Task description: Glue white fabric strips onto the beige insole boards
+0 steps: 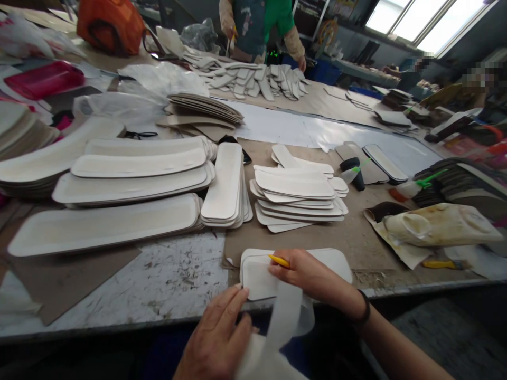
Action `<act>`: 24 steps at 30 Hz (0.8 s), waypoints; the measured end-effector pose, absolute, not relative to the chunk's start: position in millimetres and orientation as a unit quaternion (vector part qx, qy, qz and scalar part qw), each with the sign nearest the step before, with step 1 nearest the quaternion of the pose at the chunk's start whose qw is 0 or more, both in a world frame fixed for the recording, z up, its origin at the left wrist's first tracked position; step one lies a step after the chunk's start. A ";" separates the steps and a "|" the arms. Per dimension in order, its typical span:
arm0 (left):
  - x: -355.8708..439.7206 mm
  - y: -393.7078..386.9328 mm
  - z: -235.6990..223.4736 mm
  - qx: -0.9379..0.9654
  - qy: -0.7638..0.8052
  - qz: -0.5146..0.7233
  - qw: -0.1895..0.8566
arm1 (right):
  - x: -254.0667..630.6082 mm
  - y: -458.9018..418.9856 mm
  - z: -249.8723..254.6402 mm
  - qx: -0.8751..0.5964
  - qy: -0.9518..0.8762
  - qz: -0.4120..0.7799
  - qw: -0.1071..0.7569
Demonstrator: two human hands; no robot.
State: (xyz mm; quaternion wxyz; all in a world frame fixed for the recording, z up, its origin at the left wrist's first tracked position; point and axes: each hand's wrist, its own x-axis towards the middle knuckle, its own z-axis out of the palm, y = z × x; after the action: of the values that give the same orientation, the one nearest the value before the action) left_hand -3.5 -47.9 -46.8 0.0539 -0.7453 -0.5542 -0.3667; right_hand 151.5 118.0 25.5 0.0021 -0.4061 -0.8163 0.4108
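A white, round-cornered flat panel [259, 277] lies near the table's front edge, on top of a similar white panel [335, 261]. My right hand [304, 272] is over it, closed around a slim yellow tool with a pointed end [279, 260]; the rest of the tool is hidden in the hand. My left hand [219, 327] has its fingers stretched out, fingertips touching the panel's lower left corner, thumb apart. A thin white strip [285, 316] hangs curled from below my right hand over the table edge toward my lap, passing beside my left hand.
Stacks of white panels [106, 221] fill the left, with another stack [295, 184] behind my hands. At right lie a stained glue-coloured container [443, 224], a yellow-handled brush [441, 264] and a bottle with a green nozzle [407, 190]. Across the table a person [257, 31] stands behind piled white pieces [253, 79].
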 end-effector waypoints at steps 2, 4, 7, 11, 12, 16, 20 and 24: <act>-0.4 -44.4 -46.7 -0.753 -0.546 -0.358 0.080 | 150.9 117.7 25.2 -0.407 -0.825 0.391 -0.033; 1.8 -42.9 -44.6 -0.757 -0.556 -0.336 0.069 | 150.0 116.8 27.3 -0.409 -0.830 0.374 -0.069; 2.4 -43.8 -41.4 -0.759 -0.572 -0.310 0.028 | 150.0 115.8 34.1 -0.411 -0.828 0.367 -0.100; 0.2 -45.5 -40.4 -0.758 -0.569 -0.320 0.006 | 153.4 117.0 47.9 -0.406 -0.831 0.360 -0.120; -0.4 -45.6 -40.4 -0.758 -0.567 -0.323 0.003 | 154.0 117.9 51.3 -0.402 -0.833 0.359 -0.123; -2.0 -44.0 -39.7 -0.758 -0.553 -0.347 0.001 | 149.6 122.3 59.3 -0.378 -0.831 0.378 -0.156; -3.7 -42.2 -36.8 -0.756 -0.549 -0.357 0.004 | 137.8 124.7 57.0 -0.383 -0.828 0.350 -0.214; -4.8 -41.7 -33.2 -0.755 -0.550 -0.357 0.002 | 131.4 123.2 51.2 -0.379 -0.848 0.286 -0.238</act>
State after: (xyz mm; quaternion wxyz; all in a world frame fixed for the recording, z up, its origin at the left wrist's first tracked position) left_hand -4.8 -41.7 -33.2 0.0021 -0.7549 -0.5500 -0.3573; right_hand 131.4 123.2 51.2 -0.2376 -0.3790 -0.8475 0.2856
